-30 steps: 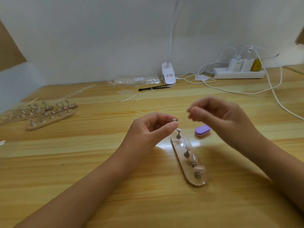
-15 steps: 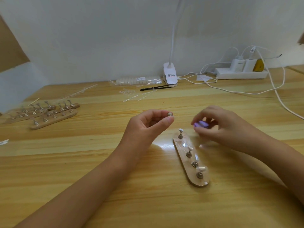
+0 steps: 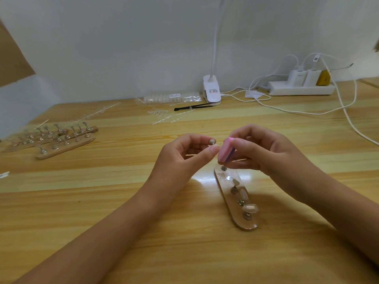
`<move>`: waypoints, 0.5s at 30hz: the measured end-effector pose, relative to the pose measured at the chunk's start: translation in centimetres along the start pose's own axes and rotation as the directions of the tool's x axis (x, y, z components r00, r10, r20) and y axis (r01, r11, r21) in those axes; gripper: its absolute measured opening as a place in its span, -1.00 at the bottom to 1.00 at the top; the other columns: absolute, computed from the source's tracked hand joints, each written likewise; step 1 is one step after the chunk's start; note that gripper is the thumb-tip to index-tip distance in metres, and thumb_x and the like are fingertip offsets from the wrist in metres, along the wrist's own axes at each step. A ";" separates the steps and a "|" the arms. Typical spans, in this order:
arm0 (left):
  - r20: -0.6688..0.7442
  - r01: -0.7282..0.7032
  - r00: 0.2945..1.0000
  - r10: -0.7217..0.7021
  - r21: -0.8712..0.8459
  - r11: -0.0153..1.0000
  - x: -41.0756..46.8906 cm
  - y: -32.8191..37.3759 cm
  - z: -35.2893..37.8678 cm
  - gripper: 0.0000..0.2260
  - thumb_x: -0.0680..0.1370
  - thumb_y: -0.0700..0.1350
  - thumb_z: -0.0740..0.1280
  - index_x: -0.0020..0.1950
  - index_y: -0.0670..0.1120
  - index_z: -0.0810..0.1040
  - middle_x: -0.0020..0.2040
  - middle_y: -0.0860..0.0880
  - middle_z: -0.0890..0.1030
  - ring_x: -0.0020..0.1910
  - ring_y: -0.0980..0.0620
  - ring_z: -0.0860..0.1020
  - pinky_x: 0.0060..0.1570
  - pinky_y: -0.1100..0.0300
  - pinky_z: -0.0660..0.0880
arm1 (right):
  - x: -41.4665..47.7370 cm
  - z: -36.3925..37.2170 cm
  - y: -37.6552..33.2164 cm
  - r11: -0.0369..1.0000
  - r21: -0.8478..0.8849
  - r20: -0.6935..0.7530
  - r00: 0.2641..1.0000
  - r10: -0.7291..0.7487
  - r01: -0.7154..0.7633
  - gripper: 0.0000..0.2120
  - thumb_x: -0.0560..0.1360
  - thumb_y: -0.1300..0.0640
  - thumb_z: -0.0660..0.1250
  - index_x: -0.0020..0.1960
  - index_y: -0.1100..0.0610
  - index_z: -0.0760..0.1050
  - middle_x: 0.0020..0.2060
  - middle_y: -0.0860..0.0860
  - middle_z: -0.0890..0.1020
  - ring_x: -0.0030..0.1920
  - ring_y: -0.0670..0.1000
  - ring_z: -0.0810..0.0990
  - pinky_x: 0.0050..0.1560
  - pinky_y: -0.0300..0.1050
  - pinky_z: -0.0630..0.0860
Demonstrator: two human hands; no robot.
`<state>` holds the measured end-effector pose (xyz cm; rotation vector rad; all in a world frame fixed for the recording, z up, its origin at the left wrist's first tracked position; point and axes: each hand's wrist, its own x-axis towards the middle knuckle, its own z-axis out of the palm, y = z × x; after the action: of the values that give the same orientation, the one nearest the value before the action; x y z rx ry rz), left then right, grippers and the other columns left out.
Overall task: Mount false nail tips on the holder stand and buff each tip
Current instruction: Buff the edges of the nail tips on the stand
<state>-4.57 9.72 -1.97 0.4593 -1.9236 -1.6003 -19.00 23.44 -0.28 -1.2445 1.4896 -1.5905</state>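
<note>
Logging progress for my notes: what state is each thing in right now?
Left hand: pinches the metal peg, above the table.
Right hand: holds the buffer block tilted, beside the peg.
Holder stand: flat on the table, tips on several pegs.
Spare stands: lying at the table's left, no hand on them.
Power strip: chargers plugged in.

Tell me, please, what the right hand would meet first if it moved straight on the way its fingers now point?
Probably the left hand and the metal peg it pinches; the right hand's buffer block looks nearly against them, though depth is unclear.
</note>
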 end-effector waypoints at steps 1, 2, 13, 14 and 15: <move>0.001 -0.004 1.000 0.004 0.013 1.000 0.0 0.0 0.0 -0.79 0.42 0.08 0.50 0.01 0.07 0.68 -0.02 0.01 0.70 0.01 0.09 0.65 0.04 0.28 0.55 | 0.0 0.1 0.0 1.000 -0.003 -0.007 1.000 0.001 -0.001 -0.73 0.49 0.05 0.32 0.07 0.23 0.55 -0.10 0.13 0.71 -0.01 0.10 0.70 0.01 -0.15 0.63; 0.000 -0.011 1.000 0.011 0.026 1.000 0.0 -0.1 0.0 -0.80 0.42 0.07 0.49 0.01 0.07 0.68 -0.02 -0.01 0.70 0.01 0.06 0.65 0.07 0.25 0.56 | 0.1 0.1 0.0 1.000 -0.016 -0.018 1.000 -0.008 0.008 -0.72 0.50 0.05 0.31 0.07 0.24 0.56 -0.10 0.11 0.71 -0.01 0.07 0.70 0.02 -0.16 0.62; 0.008 -0.046 0.999 0.046 0.038 0.998 -0.1 0.0 0.0 -0.79 0.42 0.04 0.46 0.02 0.04 0.67 -0.01 -0.05 0.69 0.01 0.04 0.64 0.07 0.20 0.57 | 0.3 -0.1 0.2 0.997 0.071 -0.043 0.999 -0.018 0.021 -0.69 0.45 -0.07 0.35 0.04 0.11 0.65 -0.06 0.10 0.71 0.02 0.05 0.69 -0.03 -0.23 0.58; 0.009 -0.048 0.999 0.048 0.037 0.998 -0.1 0.0 0.0 -0.80 0.42 0.04 0.47 0.01 0.05 0.67 -0.02 -0.05 0.68 0.00 0.04 0.64 0.06 0.20 0.57 | 0.4 -0.2 0.3 0.997 0.081 -0.038 0.999 -0.017 0.020 -0.69 0.45 -0.07 0.35 0.04 0.11 0.66 -0.06 0.10 0.71 0.02 0.05 0.69 -0.03 -0.23 0.58; 0.010 -0.050 0.999 0.049 0.036 0.998 -0.1 0.0 0.1 -0.81 0.42 0.04 0.47 0.00 0.05 0.67 -0.02 -0.05 0.68 -0.01 0.04 0.64 0.06 0.19 0.57 | 0.4 -0.1 0.3 0.997 0.081 -0.017 1.000 -0.006 0.007 -0.69 0.46 -0.06 0.35 0.05 0.12 0.65 -0.06 0.11 0.71 0.02 0.05 0.69 -0.03 -0.23 0.58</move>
<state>-4.54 9.83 -2.01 0.4166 -1.9581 -1.5414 -19.31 23.11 -0.50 -1.1946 1.4180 -1.6523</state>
